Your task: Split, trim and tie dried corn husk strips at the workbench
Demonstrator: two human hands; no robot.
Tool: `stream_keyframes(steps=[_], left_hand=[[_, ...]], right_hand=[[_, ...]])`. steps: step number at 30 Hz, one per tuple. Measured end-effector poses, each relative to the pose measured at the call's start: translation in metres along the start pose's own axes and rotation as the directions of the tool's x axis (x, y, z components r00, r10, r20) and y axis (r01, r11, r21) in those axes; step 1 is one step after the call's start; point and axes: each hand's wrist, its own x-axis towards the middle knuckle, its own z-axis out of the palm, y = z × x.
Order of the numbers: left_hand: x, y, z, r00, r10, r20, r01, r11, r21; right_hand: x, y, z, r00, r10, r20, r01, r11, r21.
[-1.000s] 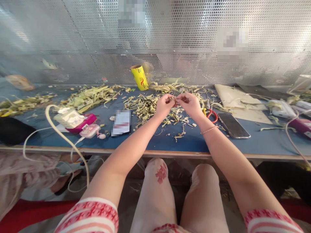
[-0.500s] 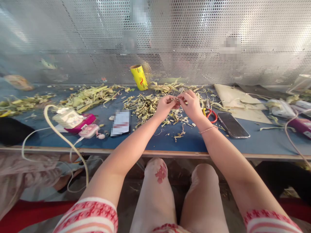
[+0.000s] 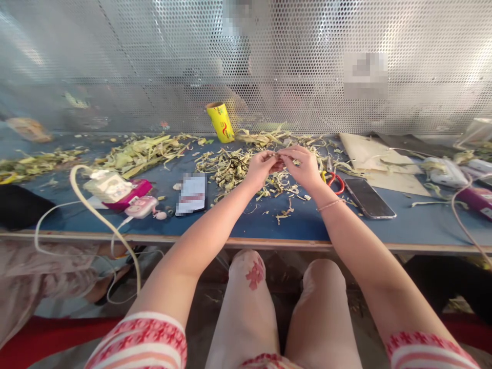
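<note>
My left hand [image 3: 262, 166] and my right hand [image 3: 302, 165] meet over the blue table, fingertips pinched together. Between them is something small that their fingers mostly hide, and I cannot make out its kind. Under and behind the hands spreads a heap of pale green-yellow plant scraps [image 3: 230, 166], with thin strips and curled bits. Just right of my right hand lies a pair of red-handled scissors or pliers [image 3: 338, 183]. A dark-screened phone [image 3: 369, 198] rests flat beside it.
A yellow cardboard tube [image 3: 221, 123] stands tilted near the perforated metal panel [image 3: 292, 66]. Leaf strips [image 3: 142, 154] lie at left. Nearer are a second phone [image 3: 191, 193], a pink-and-white device [image 3: 141, 207] and a looping cable [image 3: 111, 230]. Brown cardboard [image 3: 369, 151] lies back right.
My right hand has shifted slightly, its fingers flatter and closer over the left fingertips. The items on the table stay where they were.
</note>
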Motion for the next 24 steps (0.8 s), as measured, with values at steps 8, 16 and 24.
stream_keyframes(steps=[8, 16, 24], left_hand=[[0.0035, -0.0065, -0.0032, 0.999, 0.04, 0.027, -0.042, 0.998, 0.049], [0.0023, -0.0064, -0.0029, 0.995, 0.086, 0.05, -0.091, 0.99, 0.109], [-0.0038, 0.0009, 0.0002, 0.988, 0.143, 0.057, -0.152, 0.966, 0.21]], right_hand=[[0.0035, 0.0004, 0.003, 0.96, 0.281, 0.009, -0.28, 0.95, 0.136], [0.0064, 0.0009, 0.0008, 0.921, 0.388, 0.044, -0.39, 0.906, 0.163], [0.006, 0.0021, 0.001, 0.939, 0.342, 0.044, -0.345, 0.929, 0.133]])
